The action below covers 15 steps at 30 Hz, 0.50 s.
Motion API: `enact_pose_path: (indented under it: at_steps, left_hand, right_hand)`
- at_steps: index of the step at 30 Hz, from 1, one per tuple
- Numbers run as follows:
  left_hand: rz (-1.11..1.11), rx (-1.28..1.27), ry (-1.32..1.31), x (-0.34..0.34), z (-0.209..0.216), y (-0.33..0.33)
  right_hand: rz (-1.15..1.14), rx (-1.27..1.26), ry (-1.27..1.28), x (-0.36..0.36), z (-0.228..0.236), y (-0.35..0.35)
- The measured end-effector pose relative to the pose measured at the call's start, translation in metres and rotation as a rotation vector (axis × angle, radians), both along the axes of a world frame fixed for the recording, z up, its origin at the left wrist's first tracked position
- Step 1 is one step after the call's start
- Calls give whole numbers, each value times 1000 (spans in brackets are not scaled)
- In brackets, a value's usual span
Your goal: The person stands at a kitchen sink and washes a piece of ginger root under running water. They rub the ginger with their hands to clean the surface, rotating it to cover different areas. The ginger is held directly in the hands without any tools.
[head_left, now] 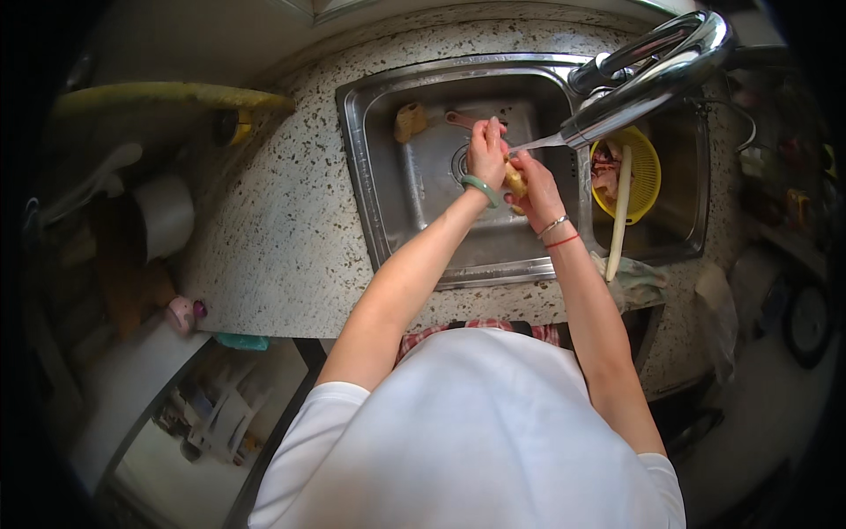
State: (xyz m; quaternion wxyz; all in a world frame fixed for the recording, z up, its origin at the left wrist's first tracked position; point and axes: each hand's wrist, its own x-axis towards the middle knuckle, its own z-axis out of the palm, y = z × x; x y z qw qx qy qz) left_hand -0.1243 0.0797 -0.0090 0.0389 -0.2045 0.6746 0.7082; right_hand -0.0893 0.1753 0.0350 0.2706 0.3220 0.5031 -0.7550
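Observation:
Over the left basin of the steel sink [374, 225], my right hand [541, 192] is closed round a yellowish-brown root piece [515, 182]. My left hand [486, 154] is beside it, its fingers stretched out and its palm turned toward the piece. Whether those fingers touch the piece is hard to see. From the chrome faucet [608, 110] a stream of water [539, 143] falls onto my hands. A brown chunk [410, 122] lies in the basin's far left corner. Near the far wall a tool with a pinkish handle [458, 119] is partly hidden by my left hand.
In the right basin stands a yellow colander [648, 163] with pink raw meat [606, 172]. A long pale stick-shaped root [620, 216] leans across it to the front rim, by a crumpled cloth [639, 280]. The speckled counter [273, 238] surrounds the sink.

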Motion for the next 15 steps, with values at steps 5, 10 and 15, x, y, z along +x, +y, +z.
enact_pose_path:
  at_steps: [5, 10, 15]
  left_hand:
    - [-131, 293, -44, -15, 1, -3]
    - [90, 742, -145, 2, 10, -10]
    - [-199, 145, -136, 24, -7, -27]
  right_hand:
    - [76, -305, -77, -6, 11, 2]
    - [-60, -85, 50, 0, -9, 1]
    - [-26, 143, 165, -2, -9, -7]
